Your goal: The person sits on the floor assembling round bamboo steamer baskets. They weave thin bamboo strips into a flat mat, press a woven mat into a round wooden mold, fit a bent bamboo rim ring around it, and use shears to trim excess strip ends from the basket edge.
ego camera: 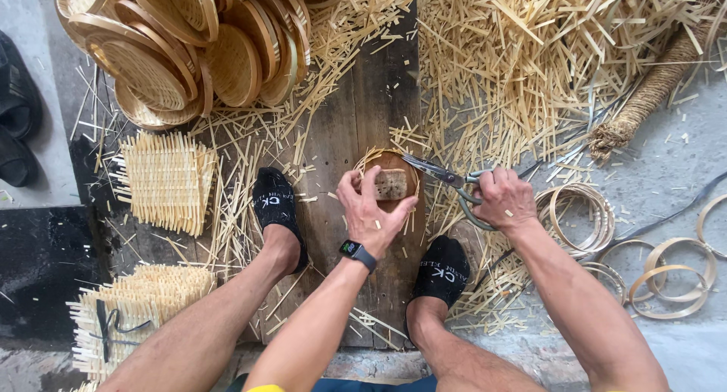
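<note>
- The wooden plank (363,112) under you is your bench, with a foot in a black sock (274,203) on one side of the work and the other sock (443,272) on the other. Keeping the work between them on the bare wood looks like the steadiest place for it.
- The round woven disc (394,168) lies flat on the plank, a small block (391,184) on top of it. I judge that pressing straight down stops it from spinning as you cut.
- Your left hand (371,214) is spread over the near side of the disc, fingers curled on the block and rim. Keep the fingertips behind the cutting line.
- Your right hand (503,199) is closed through the handles of the scissors (447,181), whose blades stand slightly parted at the disc's right edge. Short snips close to the rim would probably leave a cleaner edge than one long cut.
- Loose bamboo splints (530,66) lie heaped just beyond; brush away any that creep under the disc.
</note>
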`<state>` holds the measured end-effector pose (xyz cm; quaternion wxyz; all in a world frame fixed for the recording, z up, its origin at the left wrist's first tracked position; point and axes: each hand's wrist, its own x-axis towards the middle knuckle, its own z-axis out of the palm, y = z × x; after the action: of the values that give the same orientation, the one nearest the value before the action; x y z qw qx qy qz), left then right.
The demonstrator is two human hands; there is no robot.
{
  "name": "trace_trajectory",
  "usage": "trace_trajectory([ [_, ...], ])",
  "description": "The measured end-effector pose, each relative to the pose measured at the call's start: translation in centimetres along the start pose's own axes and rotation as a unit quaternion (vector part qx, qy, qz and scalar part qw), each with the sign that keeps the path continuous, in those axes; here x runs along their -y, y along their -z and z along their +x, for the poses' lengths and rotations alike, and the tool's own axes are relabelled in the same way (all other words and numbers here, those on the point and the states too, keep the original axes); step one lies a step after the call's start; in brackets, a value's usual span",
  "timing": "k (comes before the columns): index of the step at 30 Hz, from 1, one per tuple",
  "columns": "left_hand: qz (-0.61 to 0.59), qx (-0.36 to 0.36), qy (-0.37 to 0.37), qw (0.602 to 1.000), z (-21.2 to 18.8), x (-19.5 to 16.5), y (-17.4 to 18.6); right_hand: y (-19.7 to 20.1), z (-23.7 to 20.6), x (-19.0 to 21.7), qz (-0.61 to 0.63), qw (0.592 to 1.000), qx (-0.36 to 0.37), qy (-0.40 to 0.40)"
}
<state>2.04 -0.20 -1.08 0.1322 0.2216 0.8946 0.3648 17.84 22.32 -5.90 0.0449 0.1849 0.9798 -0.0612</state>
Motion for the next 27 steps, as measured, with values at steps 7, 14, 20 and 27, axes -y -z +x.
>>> trace_trajectory([
  [7, 0.051, -0.024, -0.138, 0.989, 0.8, 0.3, -0.5, -1.6, 0.7, 1.3, -0.027, 0.999, -0.013, -0.013],
  [14, -0.025, -0.021, -0.042, 0.999, 0.4, 0.8, -0.4, -1.6, 0.4, -0.1, -0.014, 0.999, -0.025, 0.015],
  [20, 0.004, 0.042, -0.107, 0.993, 1.3, 1.7, 0.1, -1.7, 2.0, 0.9, -0.095, 0.995, -0.033, 0.016],
  [27, -0.065, -0.014, -0.039, 0.997, 0.8, 0.8, -0.2, -0.8, 2.2, 0.4, 0.002, 0.998, -0.062, 0.029],
])
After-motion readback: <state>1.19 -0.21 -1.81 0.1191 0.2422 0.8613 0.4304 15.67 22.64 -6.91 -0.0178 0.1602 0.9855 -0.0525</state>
